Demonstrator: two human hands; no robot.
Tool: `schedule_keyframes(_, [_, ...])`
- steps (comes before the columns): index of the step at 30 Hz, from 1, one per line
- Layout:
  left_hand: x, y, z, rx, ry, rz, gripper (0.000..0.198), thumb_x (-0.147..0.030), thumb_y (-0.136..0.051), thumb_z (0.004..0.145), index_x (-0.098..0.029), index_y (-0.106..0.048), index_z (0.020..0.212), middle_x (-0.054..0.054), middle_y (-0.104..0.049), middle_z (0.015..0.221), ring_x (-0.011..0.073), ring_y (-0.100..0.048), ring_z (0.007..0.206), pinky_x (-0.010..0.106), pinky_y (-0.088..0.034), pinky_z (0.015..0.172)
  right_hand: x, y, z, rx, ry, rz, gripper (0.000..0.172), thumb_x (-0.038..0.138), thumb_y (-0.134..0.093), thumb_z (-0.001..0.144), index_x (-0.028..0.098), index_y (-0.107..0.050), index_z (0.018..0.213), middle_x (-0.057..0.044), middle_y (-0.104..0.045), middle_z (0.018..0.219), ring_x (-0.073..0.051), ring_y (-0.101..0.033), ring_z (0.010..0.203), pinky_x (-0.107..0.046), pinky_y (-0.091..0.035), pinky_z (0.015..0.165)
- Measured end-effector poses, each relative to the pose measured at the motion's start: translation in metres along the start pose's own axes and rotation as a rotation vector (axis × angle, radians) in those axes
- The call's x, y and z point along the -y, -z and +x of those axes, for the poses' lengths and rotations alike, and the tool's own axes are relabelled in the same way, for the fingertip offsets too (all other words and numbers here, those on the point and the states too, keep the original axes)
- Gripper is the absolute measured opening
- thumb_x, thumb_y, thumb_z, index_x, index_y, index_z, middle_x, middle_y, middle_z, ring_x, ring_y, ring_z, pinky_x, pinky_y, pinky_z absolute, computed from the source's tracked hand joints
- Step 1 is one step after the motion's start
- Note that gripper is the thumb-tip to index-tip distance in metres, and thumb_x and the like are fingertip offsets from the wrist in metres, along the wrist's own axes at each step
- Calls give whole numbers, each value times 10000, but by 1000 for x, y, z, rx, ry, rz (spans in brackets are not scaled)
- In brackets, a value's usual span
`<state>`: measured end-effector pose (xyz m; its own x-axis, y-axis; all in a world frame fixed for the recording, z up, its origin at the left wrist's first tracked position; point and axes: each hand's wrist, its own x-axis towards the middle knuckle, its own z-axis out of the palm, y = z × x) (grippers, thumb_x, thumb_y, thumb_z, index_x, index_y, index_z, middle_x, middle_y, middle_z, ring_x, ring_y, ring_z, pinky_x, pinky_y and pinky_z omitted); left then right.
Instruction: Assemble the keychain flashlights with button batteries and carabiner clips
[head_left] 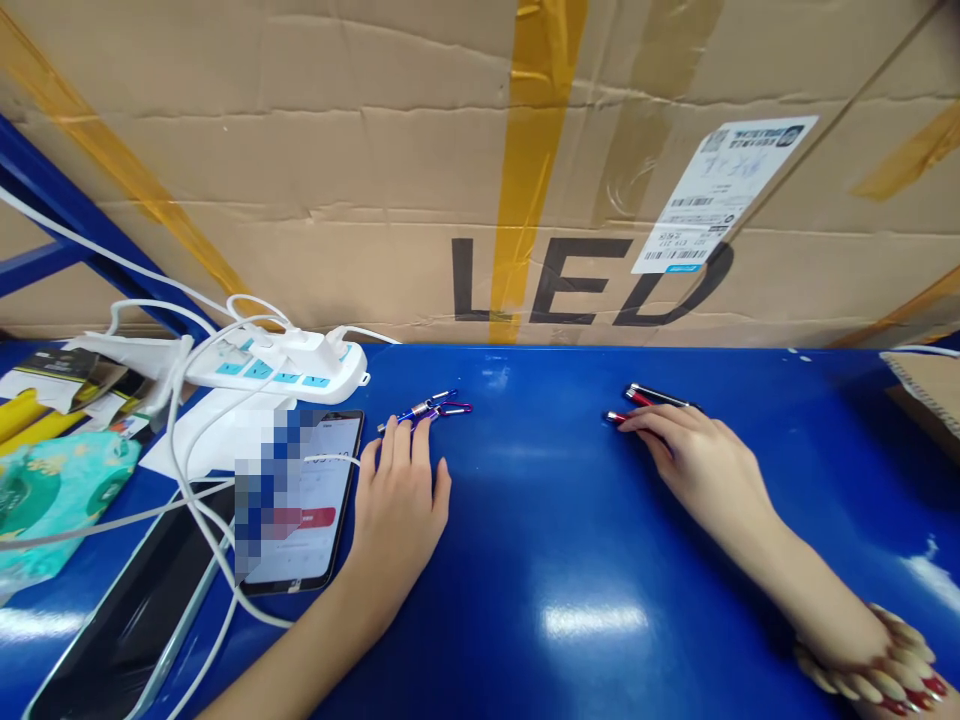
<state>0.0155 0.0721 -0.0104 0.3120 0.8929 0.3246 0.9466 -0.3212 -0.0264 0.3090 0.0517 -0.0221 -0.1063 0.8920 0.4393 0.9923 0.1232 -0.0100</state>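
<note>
My left hand (pixel 401 490) lies palm down with its fingers stretched out, the tips beside or touching a small blue metal tube with a clip (pixel 420 411) and a purple one with a carabiner (pixel 452 409). On the right, my right hand (pixel 705 475) pinches a slim red tube with a silver end (pixel 616 417) against the blue table. Just beyond its fingers lie a second red tube (pixel 638 398) and a black tube with a silver end (pixel 660 396), side by side. The fingers partly hide these tubes.
A lit phone (pixel 330 510), a second, dark phone (pixel 142 610) and looping white cables (pixel 180 430) lie to the left. Behind them is a white power strip (pixel 341 375). A large cardboard box (pixel 375 200) stands along the back of the blue table (pixel 540 540).
</note>
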Motion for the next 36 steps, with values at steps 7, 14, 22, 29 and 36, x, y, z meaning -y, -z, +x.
schedule_keyframes(7, [3,8,4,107,-18,47,310,-69,-419,889,-106,-575,1155,135,-641,991,304,-563,941,427,-396,839,-11,-2,-2,3,-3,-124,325,65,-389,813,183,-668,931,-69,-684,1013,-255,-605,828,-341,-412,599])
schedule_keyframes(14, [-1,7,1,174,-67,-345,317,16,-407,873,-156,-587,1069,88,-640,986,253,-571,909,394,-398,819,-2,-2,2,-79,51,17,322,99,-380,842,201,-657,971,-83,-671,1053,-268,-611,930,-392,-479,702])
schedule_keyframes(22, [-23,13,-9,277,8,-1007,212,-46,-540,825,-212,-611,935,1,-645,868,171,-598,794,319,-419,787,66,24,-10,58,290,488,239,283,-463,924,205,-605,1099,-70,-685,1005,-198,-616,934,-355,-493,771])
schedule_keyframes(29, [-37,21,-20,386,147,-1359,100,-150,-580,797,-203,-603,878,-24,-591,687,144,-542,663,254,-418,648,87,34,-22,250,333,689,384,420,-492,891,190,-556,1192,-77,-678,963,-190,-608,889,-356,-473,789])
schedule_keyframes(36, [-42,22,-24,391,97,-1413,47,-151,-583,794,-190,-601,813,6,-632,753,150,-565,701,251,-428,651,88,36,-21,433,269,812,278,373,-409,937,200,-619,994,-15,-666,784,-150,-594,685,-302,-446,673])
